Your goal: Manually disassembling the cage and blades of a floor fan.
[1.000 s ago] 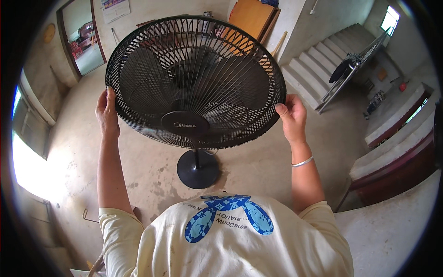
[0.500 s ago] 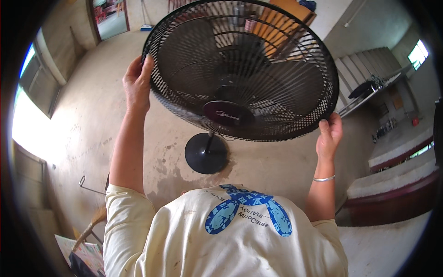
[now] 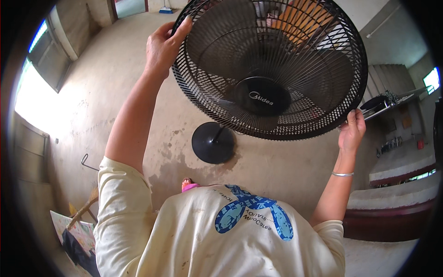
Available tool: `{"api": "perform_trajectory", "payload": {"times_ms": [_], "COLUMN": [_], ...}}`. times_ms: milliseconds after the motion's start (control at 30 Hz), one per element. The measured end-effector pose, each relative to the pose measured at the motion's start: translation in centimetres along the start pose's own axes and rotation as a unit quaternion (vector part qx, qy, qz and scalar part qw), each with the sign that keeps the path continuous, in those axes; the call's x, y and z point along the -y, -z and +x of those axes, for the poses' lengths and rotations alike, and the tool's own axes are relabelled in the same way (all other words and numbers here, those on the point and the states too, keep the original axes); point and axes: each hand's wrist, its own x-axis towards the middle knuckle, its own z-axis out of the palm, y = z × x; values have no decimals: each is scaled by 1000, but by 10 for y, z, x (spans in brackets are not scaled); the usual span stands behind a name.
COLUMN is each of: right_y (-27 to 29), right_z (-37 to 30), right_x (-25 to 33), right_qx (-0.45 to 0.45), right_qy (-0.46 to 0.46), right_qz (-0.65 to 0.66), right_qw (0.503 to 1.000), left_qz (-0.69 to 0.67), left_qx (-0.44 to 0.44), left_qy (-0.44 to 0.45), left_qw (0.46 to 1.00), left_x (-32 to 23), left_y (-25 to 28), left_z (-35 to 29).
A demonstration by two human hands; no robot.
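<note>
A large black pedestal fan [image 3: 263, 94] fills the upper middle, its round wire guard tilted up toward me and its dark blades visible through the wires. My left hand [image 3: 164, 46] grips the guard's rim at the upper left, thumb on the near side. At the lower right of the rim, my right hand [image 3: 352, 131] pinches the edge between thumb and fingers; a silver bangle circles that wrist. Below the head, the fan's round black base [image 3: 213, 143] rests on the floor, with most of the pole hidden behind the guard.
The concrete floor [image 3: 120, 120] has damp patches near the base. A blue broom [image 3: 166, 10] stands by the far doorway. Wooden furniture [image 3: 304, 21] shows behind the guard. Shelves and stairs line the right side; a straw broom [image 3: 83, 210] leans at lower left. My foot [image 3: 187, 183] wears a pink sandal.
The fan head has shifted right in view and its front faces me more. Both hands have moved right with the rim, still holding it. My foot has come into view.
</note>
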Motion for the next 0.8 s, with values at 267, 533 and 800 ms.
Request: {"api": "perform_trajectory", "payload": {"times_ms": [267, 533, 800], "right_y": [-4, -7, -45], "right_z": [-13, -31, -68], "right_x": [-3, -8, -8], "right_qx": [-18, -27, -84], "right_qy": [8, 56, 25], "right_qz": [1, -38, -26], "right_qw": [1000, 997, 996], "left_qz": [-29, -268, -527], "left_qx": [10, 30, 133], "left_qy": [3, 111, 439], "left_qw": [1000, 957, 715], "left_x": [14, 92, 239], "left_y": [10, 39, -19], "left_z": [-9, -37, -140]}}
